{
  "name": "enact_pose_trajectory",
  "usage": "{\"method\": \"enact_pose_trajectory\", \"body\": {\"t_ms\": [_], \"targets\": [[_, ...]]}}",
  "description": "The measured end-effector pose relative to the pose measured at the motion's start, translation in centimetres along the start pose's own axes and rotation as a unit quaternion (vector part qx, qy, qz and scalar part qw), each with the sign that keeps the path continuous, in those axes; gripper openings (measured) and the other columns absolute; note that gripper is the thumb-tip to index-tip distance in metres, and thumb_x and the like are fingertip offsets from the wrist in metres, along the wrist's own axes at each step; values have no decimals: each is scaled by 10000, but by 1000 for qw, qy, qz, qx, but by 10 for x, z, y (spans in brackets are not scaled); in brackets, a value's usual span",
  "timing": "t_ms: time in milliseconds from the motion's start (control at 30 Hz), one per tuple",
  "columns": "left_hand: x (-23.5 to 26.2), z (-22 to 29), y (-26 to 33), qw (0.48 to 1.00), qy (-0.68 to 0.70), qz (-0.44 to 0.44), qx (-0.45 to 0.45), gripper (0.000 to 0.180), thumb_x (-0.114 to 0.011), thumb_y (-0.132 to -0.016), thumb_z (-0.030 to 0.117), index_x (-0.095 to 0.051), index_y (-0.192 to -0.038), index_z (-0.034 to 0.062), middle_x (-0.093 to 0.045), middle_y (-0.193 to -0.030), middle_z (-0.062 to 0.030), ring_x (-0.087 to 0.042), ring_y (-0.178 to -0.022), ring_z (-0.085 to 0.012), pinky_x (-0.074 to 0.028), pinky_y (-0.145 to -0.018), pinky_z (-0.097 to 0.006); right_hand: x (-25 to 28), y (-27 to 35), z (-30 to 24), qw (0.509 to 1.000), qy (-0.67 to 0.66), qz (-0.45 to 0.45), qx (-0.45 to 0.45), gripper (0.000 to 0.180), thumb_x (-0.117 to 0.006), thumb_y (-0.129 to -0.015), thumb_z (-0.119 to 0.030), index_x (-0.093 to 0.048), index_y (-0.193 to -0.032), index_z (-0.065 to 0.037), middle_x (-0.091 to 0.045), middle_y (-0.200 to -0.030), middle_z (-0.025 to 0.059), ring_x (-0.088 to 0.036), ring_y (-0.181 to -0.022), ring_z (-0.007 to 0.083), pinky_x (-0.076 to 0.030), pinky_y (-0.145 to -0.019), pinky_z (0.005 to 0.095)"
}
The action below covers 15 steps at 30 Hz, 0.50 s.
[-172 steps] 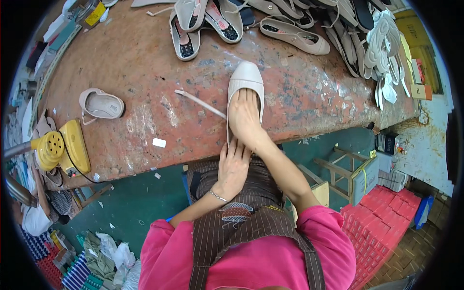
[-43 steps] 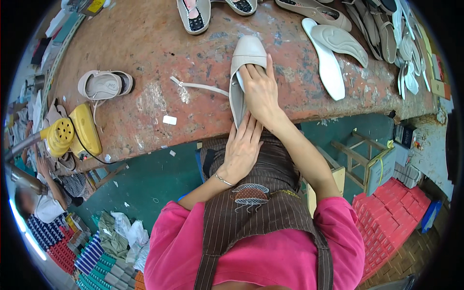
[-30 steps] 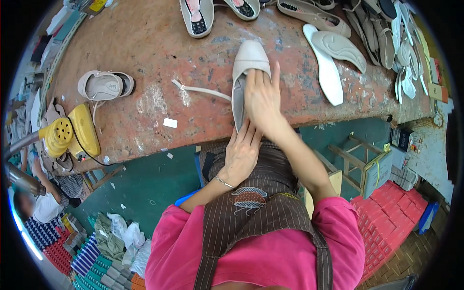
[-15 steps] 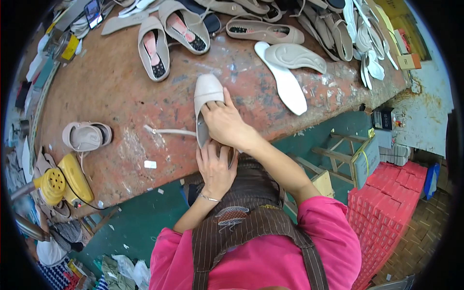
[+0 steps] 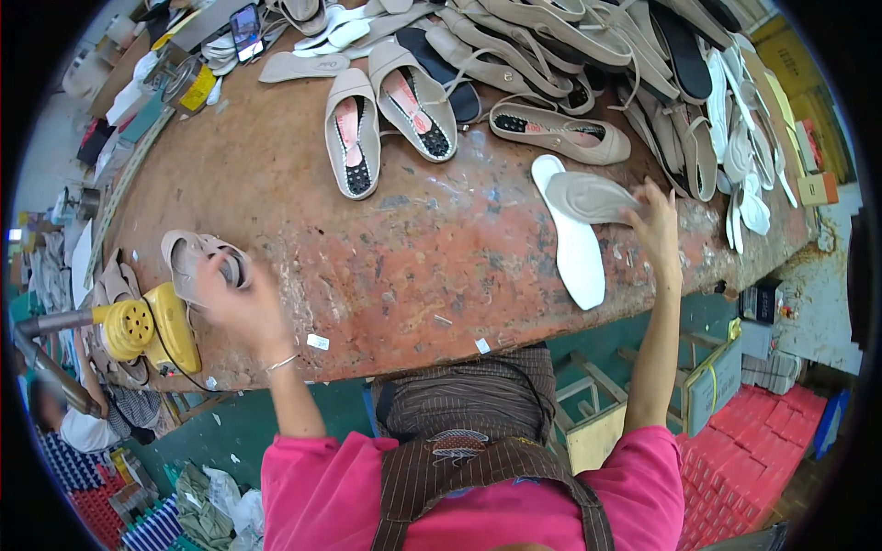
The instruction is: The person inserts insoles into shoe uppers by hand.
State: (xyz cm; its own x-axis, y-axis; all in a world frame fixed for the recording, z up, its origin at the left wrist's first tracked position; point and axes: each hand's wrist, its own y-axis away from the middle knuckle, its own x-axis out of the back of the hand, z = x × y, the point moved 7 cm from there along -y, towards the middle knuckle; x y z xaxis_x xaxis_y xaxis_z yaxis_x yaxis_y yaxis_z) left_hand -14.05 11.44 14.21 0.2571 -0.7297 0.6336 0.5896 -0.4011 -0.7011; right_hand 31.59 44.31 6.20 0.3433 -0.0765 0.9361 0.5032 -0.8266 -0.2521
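My right hand [image 5: 654,225] pinches the end of a beige padded insole [image 5: 593,196] between thumb and fingers. That insole lies partly across a long white insole [image 5: 579,257] on the worktable. On the left, my left hand [image 5: 241,298] is smeared by motion and reaches over beige footwear [image 5: 186,262] with straps and a dark inside. It partly hides this footwear, and whether its fingers grip anything is unclear. Further back, two beige slip-on shoes with pink-and-black insides, a left one [image 5: 367,138] and a right one [image 5: 404,78], stand side by side.
Heaped beige shoes [image 5: 514,55] fill the back of the worn red-brown table [image 5: 413,248]. A yellow lamp-like device [image 5: 170,331] with a cord stands at the left edge. A phone [image 5: 246,32] leans at the back left. Stacked red boxes [image 5: 753,441] and wooden stools are beyond the front right edge.
The beige shoe that both hands held near the front edge is gone from there. My left hand has moved left to the strapped footwear; my right hand has moved right onto the padded insole.
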Motion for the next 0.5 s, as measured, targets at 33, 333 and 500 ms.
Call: {"method": "enact_pose_trajectory", "body": {"t_ms": [33, 333, 500], "targets": [[-27, 33, 2, 993, 98, -62, 14, 173, -709, -807, 123, -670, -956, 44, -592, -1248, -176, -552, -1136, -358, -406, -995, -456, 16, 5, -14, 1000, 0, 1, 4, 298, -737, -801, -119, -606, -1040, 0, -671, -1052, 201, -630, -1085, 361, -370, -1073, 504], [-173, 155, 17, 991, -18, -111, -76, 590, -690, -854, 405, -546, -1263, 5, -381, -1425, -277, -329, -1351, -436, -294, -1085, -564, 66, 57, -53, 815, -536, 127, -181, 419, -603, -903, 37, -521, -1310, -18, -707, -1020, 58, -648, -838, 71, -512, -700, 214], [-138, 220, 92, 861, 330, -310, -232, 721, -663, -839, 506, -485, -1391, 79, -371, -1501, -231, -314, -1404, -420, -292, -1126, -539, -14, 89, -53, 772, -580, 12, -260, 393, -612, -916, 6, -571, -1307, -10, -644, -1206, 59, -613, -1008, 98, -470, -892, 243]]}}
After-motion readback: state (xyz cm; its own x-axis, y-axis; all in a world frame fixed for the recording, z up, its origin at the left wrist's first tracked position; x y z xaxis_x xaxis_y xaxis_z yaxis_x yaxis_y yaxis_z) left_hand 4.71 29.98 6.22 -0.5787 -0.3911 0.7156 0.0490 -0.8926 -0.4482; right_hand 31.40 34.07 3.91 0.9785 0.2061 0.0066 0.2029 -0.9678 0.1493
